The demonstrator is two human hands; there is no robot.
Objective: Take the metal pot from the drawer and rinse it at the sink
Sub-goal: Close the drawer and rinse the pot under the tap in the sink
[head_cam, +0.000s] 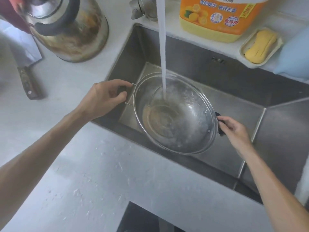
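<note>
A shiny metal pot point(175, 114) with two dark side handles hangs tilted inside the steel sink point(242, 91). A stream of water point(162, 47) falls from the tap point(142, 9) into the pot, and water pools in its bottom. My left hand point(103, 96) grips the pot's left handle at the sink's left edge. On the pot's right side, my right hand point(234, 129) holds the other handle.
A stained metal kettle point(66, 29) stands on the white counter point(100, 173) at the back left, with a cleaver point(27, 77) beside it. Behind the sink are an orange detergent jug point(219, 17), a yellow soap in a dish point(260, 46), and a blue object point(294, 56) at far right.
</note>
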